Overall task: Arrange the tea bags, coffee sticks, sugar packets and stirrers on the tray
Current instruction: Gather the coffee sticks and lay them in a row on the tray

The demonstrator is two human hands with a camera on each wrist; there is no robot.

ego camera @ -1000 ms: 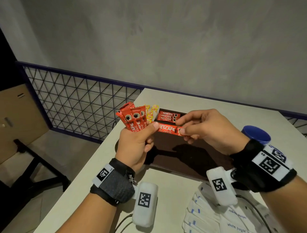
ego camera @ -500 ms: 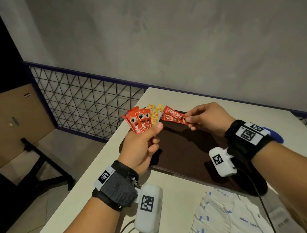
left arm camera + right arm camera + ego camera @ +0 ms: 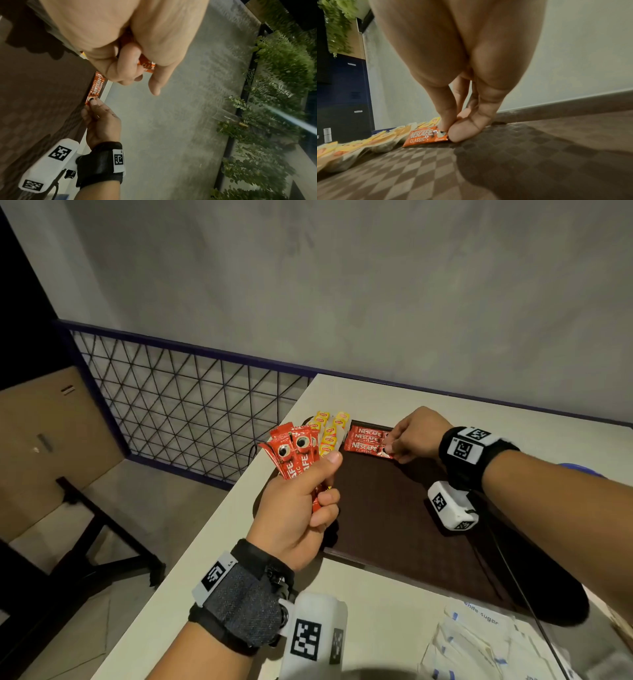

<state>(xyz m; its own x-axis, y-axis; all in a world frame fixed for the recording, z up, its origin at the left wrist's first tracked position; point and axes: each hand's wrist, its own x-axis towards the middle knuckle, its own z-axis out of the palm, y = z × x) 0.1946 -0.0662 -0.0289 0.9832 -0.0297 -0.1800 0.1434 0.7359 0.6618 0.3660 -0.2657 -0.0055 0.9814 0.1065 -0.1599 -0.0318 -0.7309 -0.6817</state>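
Observation:
My left hand (image 3: pixel 308 501) grips a fan of several red coffee sticks (image 3: pixel 291 453) above the near-left corner of the dark brown tray (image 3: pixel 394 508). At the tray's far edge my right hand (image 3: pixel 388 445) pinches the end of one red coffee stick (image 3: pixel 366 447) that lies flat beside others (image 3: pixel 368 434). The right wrist view shows thumb and forefinger on that stick (image 3: pixel 426 136) against the tray floor (image 3: pixel 505 162). Yellow tea bags (image 3: pixel 329 429) lie in rows at the tray's far-left corner. White sugar packets (image 3: pixel 479 642) lie heaped on the table near me.
The cream table (image 3: pixel 212 559) ends at its left edge beside a wire-mesh railing (image 3: pixel 188 412). A blue cup (image 3: pixel 579 469) peeks out behind my right forearm. A cable (image 3: pixel 520 594) runs from my right wrist camera across the tray. Grey wall stands behind.
My right hand carried one coffee stick away from the left hand's bundle to the tray's far edge and lowered it flat beside the others. The left hand stayed in place with its sticks.

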